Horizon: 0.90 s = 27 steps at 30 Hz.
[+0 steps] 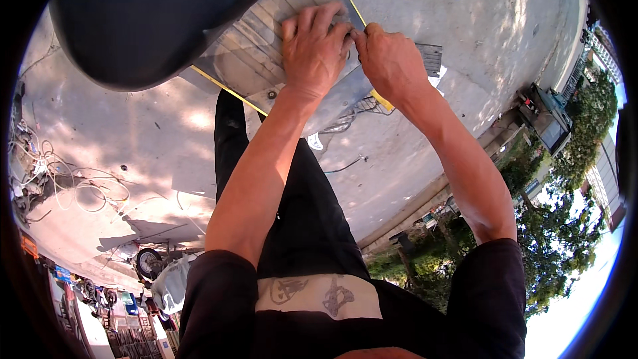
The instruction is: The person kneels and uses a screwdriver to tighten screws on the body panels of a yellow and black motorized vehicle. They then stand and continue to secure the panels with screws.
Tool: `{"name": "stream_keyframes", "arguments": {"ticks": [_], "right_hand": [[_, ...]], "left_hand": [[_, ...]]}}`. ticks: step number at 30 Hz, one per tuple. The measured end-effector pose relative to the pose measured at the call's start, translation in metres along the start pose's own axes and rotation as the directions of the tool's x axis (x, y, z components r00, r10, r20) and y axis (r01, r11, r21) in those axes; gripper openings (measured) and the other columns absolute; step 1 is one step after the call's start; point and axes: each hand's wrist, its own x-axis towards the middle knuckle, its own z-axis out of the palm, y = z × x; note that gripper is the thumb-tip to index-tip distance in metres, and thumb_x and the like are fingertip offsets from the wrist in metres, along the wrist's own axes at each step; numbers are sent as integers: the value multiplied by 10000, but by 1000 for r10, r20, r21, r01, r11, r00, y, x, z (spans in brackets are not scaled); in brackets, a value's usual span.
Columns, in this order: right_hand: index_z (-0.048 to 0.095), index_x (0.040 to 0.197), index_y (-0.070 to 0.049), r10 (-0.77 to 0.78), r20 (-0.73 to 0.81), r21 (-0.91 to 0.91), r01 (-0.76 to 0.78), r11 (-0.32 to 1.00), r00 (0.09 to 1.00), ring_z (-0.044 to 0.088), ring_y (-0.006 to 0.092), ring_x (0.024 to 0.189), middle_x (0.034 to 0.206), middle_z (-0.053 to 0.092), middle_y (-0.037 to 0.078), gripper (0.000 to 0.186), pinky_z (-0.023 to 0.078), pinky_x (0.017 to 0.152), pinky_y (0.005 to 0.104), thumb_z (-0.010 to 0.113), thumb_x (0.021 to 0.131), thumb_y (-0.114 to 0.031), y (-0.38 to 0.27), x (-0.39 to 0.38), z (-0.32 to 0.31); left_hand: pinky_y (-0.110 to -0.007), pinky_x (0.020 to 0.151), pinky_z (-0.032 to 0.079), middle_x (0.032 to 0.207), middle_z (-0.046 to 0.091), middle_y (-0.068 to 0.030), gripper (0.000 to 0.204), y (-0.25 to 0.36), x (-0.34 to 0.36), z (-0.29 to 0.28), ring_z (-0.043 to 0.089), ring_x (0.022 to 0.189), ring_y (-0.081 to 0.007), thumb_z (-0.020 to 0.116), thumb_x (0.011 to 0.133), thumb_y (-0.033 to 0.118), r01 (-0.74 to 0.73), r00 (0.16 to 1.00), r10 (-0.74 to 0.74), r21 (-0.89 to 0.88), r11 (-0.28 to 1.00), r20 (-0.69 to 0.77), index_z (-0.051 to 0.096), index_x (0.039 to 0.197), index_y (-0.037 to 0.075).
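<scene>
My left hand [314, 50] lies palm down with its fingers spread on a dusty, ribbed grey footboard [246, 46], which looks like part of a scooter. Close beside it, my right hand [391, 60] is closed in a fist at the footboard's right edge. A small dark bit shows between the two hands, but what the right fist grips is hidden. Yellow trim [229, 88] runs along the footboard's edge. A large black seat-like part [159, 20] covers the upper left. Below the right hand hang dark wires [352, 118] and a yellow piece [381, 100].
A grey ribbed plate [430, 58] sticks out past my right hand. A short cable [345, 165] lies on the concrete ground [399, 159]. Pale looped hoses or cables [100, 189] lie at the left, with a wheel [147, 262] further down. A parked vehicle [545, 116] stands far right.
</scene>
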Motion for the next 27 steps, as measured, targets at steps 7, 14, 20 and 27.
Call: {"name": "stream_keyframes", "arguments": {"ticks": [7, 14, 20, 27], "right_hand": [[583, 1116, 13, -242, -303, -69, 232, 970, 922, 715, 433, 844, 1012, 708, 215, 245, 570, 721, 496, 622, 1062, -223, 14, -2, 28], [594, 1137, -5, -2, -275, 239, 70, 968, 961, 712, 414, 831, 917, 664, 173, 217, 575, 737, 492, 632, 1040, -195, 2, -2, 24], [576, 1160, 10, -62, -104, 60, 69, 996, 993, 705, 428, 832, 916, 671, 182, 247, 571, 732, 480, 626, 1044, -202, 2, 5, 15], [587, 1136, 34, -357, -380, -150, 324, 934, 853, 697, 467, 806, 876, 722, 229, 298, 558, 727, 519, 596, 1077, -258, 16, -2, 27]], "left_hand": [[-438, 1016, 373, 1328, 645, 52, 267, 2, 1, -3, 568, 1233, -206, 857, 764, 139, 1, 999, -1, 0, 1000, 40, 761, 1006, 199], [-441, 1026, 376, 1330, 646, 40, 243, 2, -2, -1, 580, 1215, -220, 848, 790, 156, 17, 999, -18, 10, 1000, 33, 741, 1007, 179], [-446, 1028, 376, 1327, 645, 32, 205, 1, 0, 1, 577, 1219, -224, 824, 811, 165, 18, 1000, -18, -18, 1000, 13, 742, 999, 178], [-443, 1026, 374, 1316, 641, 29, 237, 1, 0, -3, 574, 1227, -215, 833, 798, 165, 10, 999, -9, -3, 1000, 47, 737, 1015, 175]]}}
